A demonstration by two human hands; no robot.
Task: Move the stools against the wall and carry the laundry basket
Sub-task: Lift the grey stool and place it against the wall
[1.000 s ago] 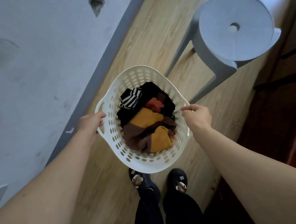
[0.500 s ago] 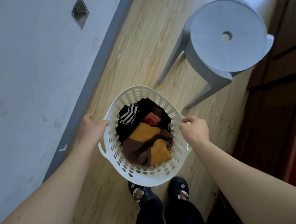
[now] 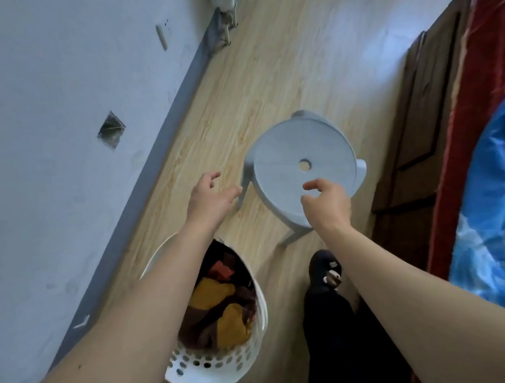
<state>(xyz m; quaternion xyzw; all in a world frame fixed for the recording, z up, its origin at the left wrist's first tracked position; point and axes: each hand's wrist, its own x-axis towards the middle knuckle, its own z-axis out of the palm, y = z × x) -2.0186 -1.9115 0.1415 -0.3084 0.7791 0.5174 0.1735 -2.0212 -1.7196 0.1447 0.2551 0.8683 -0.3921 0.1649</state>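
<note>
Reaching ahead, both hands are hanging empty with fingers spread: the right hand (image 3: 327, 201) is nearing the stool (image 3: 302, 166) seat's near edge, the left hand (image 3: 211, 196) lying wall-side of the stool; the laundry basket (image 3: 231, 366) is sitting on the floor nearer the person than the stool.

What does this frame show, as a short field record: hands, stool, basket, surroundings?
left hand: open, empty, reaching toward the stool
right hand: open, empty, over the seat's near edge
stool: grey, round, upright, apart from the wall
laundry basket: white, on the floor, holding clothes, not gripped
</note>
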